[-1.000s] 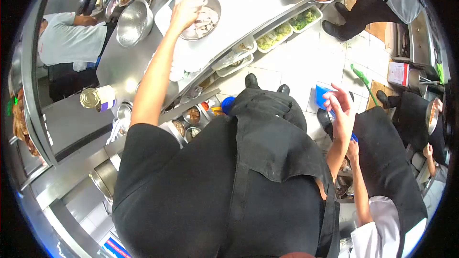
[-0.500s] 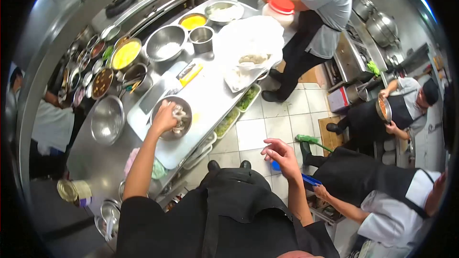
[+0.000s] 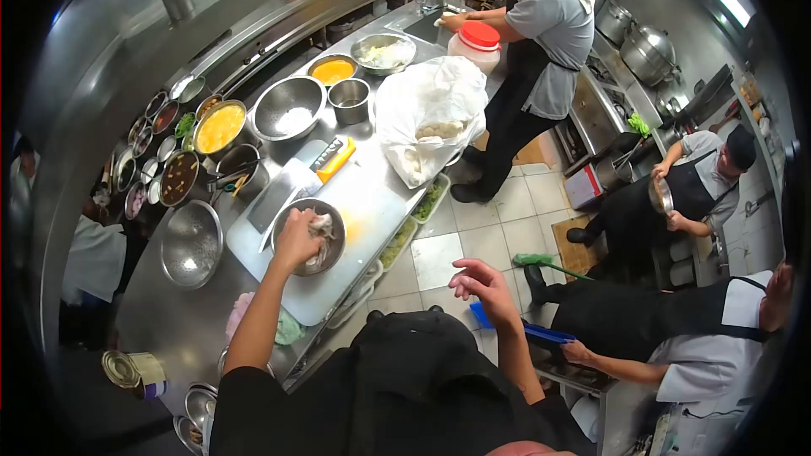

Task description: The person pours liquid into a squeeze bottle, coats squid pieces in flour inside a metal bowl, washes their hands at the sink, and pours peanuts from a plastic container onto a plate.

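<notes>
My left hand [image 3: 297,241] reaches down into a steel bowl [image 3: 338,221], its fingers curled around pale, wet-looking raw pieces [image 3: 322,226]; the exact kind of food I cannot make out. That bowl stands on a white cutting board [image 3: 296,297]. Behind it on the board lie a wide cleaver blade [image 3: 283,196] and a yellow-and-black handled tool [image 3: 335,157]. Out over the floor, away from the counter, my right hand [image 3: 488,289] hangs in the air with bent, parted fingers and nothing in them.
A white plastic bag [image 3: 431,101] and an empty-looking steel bowl [image 3: 193,243] flank the board. Seasoning pots, including a yellow one [image 3: 221,127], line the counter's far side. Co-workers stand at the sink and to the right; one holds a blue long-handled thing [image 3: 541,333].
My left hand stays in the bowl, shifting slightly among the pale pieces. My right hand remains raised. The blue long-handled thing at the right now shows more. The view has tilted slightly.
</notes>
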`<action>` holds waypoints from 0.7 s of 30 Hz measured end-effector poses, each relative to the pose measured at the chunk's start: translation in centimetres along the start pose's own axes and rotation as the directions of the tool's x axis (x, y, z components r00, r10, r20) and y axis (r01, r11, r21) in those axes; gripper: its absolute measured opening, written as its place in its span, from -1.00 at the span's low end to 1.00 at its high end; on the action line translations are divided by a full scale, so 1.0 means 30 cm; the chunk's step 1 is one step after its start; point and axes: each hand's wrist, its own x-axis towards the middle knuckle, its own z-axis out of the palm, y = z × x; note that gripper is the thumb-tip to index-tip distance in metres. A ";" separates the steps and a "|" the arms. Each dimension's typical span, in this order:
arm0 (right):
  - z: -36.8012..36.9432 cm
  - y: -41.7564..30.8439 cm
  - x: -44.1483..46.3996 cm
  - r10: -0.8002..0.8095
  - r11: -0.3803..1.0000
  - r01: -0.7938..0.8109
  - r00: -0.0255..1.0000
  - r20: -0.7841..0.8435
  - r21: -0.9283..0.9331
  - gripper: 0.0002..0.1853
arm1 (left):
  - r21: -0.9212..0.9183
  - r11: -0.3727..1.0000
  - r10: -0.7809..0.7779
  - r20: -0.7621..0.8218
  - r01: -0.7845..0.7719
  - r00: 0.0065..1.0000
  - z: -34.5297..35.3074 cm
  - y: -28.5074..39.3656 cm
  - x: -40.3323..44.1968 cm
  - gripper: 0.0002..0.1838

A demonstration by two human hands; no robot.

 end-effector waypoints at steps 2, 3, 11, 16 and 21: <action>0.006 0.006 0.012 -0.001 1.000 0.001 1.000 -0.005 -0.002 -0.71 | 0.001 0.996 0.090 0.066 -0.091 0.994 -0.016 -0.023 -0.015 -0.33; 0.012 0.016 0.015 0.010 1.000 -0.009 1.000 -0.019 0.019 -0.71 | 0.002 0.997 0.080 0.054 -0.081 0.995 -0.005 -0.030 -0.012 -0.33; 0.127 -0.030 0.158 -0.017 0.995 0.033 0.986 0.165 -0.091 -0.71 | 0.209 0.978 -0.025 0.006 0.023 1.000 0.053 -0.018 0.097 -0.67; 0.144 0.001 0.261 0.075 0.995 -0.057 0.962 0.261 -0.078 -0.69 | -0.107 0.993 0.045 0.042 -0.040 0.998 -0.054 -0.021 -0.040 -0.44; 0.168 0.001 0.476 0.210 0.971 -0.141 0.888 0.409 -0.193 -0.71 | 0.115 0.984 -0.156 0.162 0.138 0.975 0.061 -0.007 0.033 -0.33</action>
